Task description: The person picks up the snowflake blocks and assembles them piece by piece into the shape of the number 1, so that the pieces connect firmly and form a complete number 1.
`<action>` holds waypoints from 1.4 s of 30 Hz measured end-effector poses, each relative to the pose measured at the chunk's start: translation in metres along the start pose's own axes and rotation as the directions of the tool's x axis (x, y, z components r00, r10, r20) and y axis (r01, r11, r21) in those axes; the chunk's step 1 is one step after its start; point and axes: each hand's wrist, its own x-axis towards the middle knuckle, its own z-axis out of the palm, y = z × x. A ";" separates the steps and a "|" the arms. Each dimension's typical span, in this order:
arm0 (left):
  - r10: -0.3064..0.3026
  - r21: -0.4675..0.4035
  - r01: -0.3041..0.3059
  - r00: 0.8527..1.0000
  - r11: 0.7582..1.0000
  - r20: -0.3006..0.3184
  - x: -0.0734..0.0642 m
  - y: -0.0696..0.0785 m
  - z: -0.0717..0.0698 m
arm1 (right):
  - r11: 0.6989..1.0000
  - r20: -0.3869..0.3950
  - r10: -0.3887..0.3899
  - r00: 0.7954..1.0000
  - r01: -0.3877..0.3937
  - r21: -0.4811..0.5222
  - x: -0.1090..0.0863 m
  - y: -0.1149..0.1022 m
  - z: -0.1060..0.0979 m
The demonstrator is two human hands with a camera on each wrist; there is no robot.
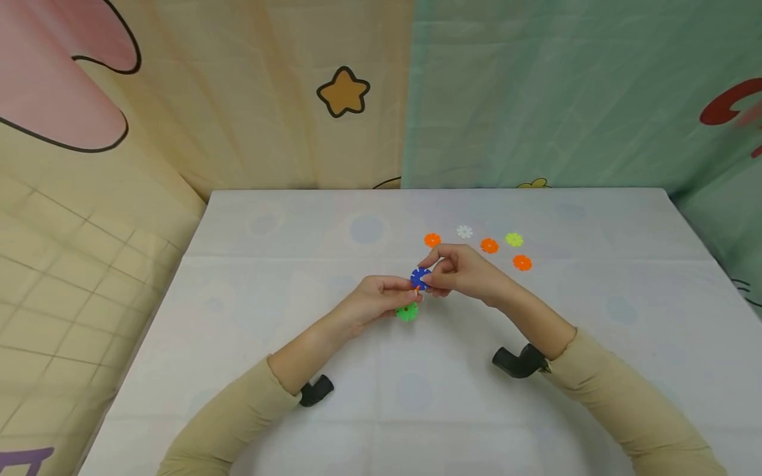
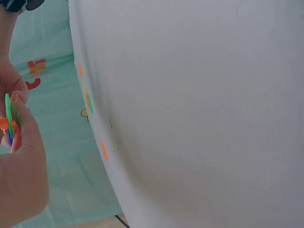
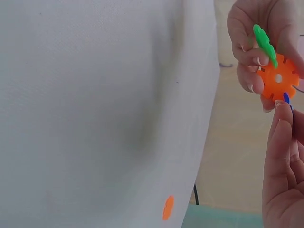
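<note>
My left hand (image 1: 376, 301) grips an orange notched plastic building disc (image 3: 270, 88), which shows face-on in the right wrist view. A green notched disc (image 1: 407, 313) stands edge-on to the orange one, joined at its rim, just below the left fingers. Between the thumb and fingers of my right hand (image 1: 464, 270) is pinched a blue notched disc (image 1: 418, 277). The blue disc's edge meets the lower rim of the orange disc in the right wrist view. Both hands are close together above the white table (image 1: 381, 396).
Loose discs lie beyond the right hand: an orange disc (image 1: 432, 239), a white disc (image 1: 464, 231), a yellow-green disc (image 1: 514, 239) and further orange ones (image 1: 489, 246). Black curved pieces (image 1: 518, 362) stick out by the sleeves. Printed curtains (image 1: 286, 132) hang behind the table.
</note>
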 end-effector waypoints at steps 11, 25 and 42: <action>0.068 0.096 -0.057 0.991 0.994 -0.116 0.003 0.003 0.006 | 1.000 -0.042 -0.006 0.999 0.006 0.007 0.002 -0.005 0.002; 0.087 0.050 -0.082 0.988 0.995 -0.127 0.001 0.003 0.006 | 0.995 -0.088 0.001 0.996 0.008 0.103 -0.001 0.001 0.009; 0.029 -0.032 -0.031 0.997 0.999 -0.067 0.002 0.006 0.008 | 0.966 -0.011 0.008 1.000 -0.005 0.258 -0.001 0.012 0.003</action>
